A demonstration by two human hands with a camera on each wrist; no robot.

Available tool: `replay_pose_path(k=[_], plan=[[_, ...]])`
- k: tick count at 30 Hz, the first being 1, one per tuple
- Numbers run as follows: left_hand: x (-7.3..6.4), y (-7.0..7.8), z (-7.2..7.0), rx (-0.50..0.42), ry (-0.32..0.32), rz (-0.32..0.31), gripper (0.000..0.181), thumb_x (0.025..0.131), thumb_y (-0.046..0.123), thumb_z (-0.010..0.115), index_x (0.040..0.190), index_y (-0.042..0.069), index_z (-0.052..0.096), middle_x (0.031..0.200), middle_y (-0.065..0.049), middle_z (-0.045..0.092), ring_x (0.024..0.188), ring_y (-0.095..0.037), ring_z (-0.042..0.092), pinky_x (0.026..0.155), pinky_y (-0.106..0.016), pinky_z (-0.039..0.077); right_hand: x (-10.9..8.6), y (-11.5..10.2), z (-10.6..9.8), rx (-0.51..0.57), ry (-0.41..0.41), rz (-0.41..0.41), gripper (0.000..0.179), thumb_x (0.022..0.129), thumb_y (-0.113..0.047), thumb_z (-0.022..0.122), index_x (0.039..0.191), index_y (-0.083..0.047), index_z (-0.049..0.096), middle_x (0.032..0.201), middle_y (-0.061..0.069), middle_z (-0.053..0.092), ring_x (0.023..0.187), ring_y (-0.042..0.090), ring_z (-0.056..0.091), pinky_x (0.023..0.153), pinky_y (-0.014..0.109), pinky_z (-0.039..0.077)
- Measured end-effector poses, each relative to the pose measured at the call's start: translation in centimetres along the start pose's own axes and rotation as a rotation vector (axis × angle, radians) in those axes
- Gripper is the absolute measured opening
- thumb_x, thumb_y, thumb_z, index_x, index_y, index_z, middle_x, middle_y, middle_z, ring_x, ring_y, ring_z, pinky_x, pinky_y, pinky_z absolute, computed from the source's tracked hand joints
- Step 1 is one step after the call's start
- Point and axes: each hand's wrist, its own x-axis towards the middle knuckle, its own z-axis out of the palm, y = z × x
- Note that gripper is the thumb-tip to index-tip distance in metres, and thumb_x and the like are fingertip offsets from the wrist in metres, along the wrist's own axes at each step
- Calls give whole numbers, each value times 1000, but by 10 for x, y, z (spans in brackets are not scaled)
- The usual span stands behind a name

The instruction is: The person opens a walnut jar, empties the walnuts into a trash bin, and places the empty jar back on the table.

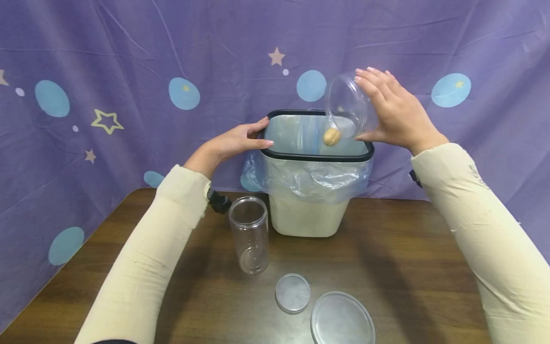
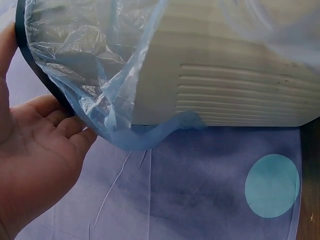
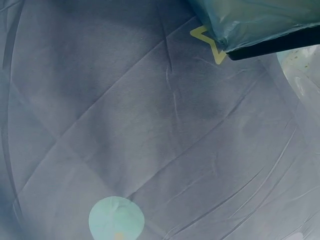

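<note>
A cream trash bin (image 1: 309,215) with a black rim and a blue plastic liner (image 1: 318,179) stands on the table. My left hand (image 1: 234,142) grips its rim at the left; in the left wrist view the fingers (image 2: 70,122) lie against the rim's outer side. Above the bin's right part, my right hand (image 1: 393,110) holds a clear plastic jar (image 1: 343,102), tilted with its mouth toward the bin. A tan, walnut-like piece (image 1: 332,136) is at the jar's lower lip, over the bin opening. The right wrist view does not show the right hand's fingers.
A clear, lidless tall jar (image 1: 249,239) stands left of the bin. Nearer on the wooden table (image 1: 412,267) lie a small round lid (image 1: 292,293) and a larger round lid (image 1: 342,320). A purple patterned curtain (image 1: 223,43) hangs behind.
</note>
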Motion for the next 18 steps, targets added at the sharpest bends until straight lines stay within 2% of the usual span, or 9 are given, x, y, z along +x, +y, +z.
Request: replay_pose_path(k=[10,18], plan=[[0,0,0,7,7,-6,79,91,25,60,151,13,12,158,5,3,144,-10,1,117,-31,10,1,-1,-2,-7,1,-7,117,47,-32,92,139,4,31,146,22,34,137,35,29,115,47,19],[0,1,1,10,11,-8,79,90,26,61,151,13,12,158,5,3,144,-10,2,117,-31,10,-1,-1,-3,38,99,42,115,43,-27,93,138,2,35,144,21,37,135,36,31,115,47,20]])
